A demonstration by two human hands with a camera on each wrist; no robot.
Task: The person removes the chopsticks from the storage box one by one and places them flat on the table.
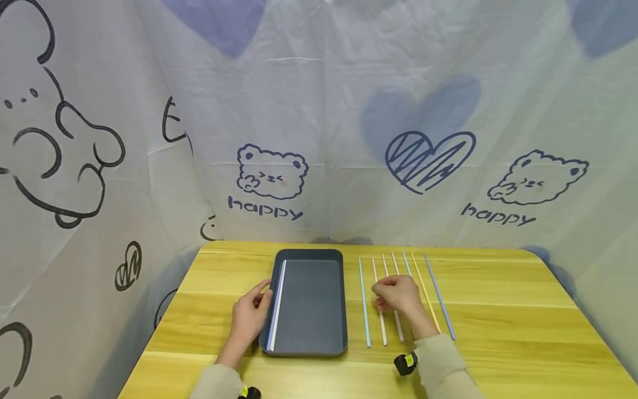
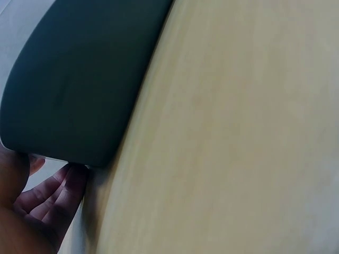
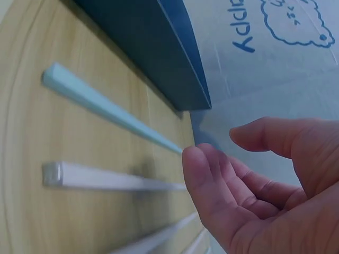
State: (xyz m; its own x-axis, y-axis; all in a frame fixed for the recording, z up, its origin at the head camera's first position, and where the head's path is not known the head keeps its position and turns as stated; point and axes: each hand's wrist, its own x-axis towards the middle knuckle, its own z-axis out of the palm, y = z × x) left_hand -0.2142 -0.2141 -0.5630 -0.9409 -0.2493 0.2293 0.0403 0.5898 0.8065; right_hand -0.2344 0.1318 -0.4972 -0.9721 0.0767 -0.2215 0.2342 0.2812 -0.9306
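A dark grey tray (image 1: 311,302) lies on the table, with a white stick (image 1: 279,302) and a purple stick (image 1: 273,321) side by side along its left wall. My left hand (image 1: 250,314) touches the tray's left side, thumb and fingertips right at the rim. Over the row of sticks right of the tray, my right hand (image 1: 400,293) holds nothing; its thumb and fingers are apart in the right wrist view. Below it lie a light blue stick (image 3: 100,103) and a pale pinkish stick (image 3: 111,179). My hand partly hides some sticks behind it.
A yellow stick (image 1: 425,291) and another purple stick (image 1: 440,296) lie at the row's right end. The wood-grain table (image 1: 523,321) meets a printed cloth (image 1: 349,194) at its back edge; more cloth hangs at the left.
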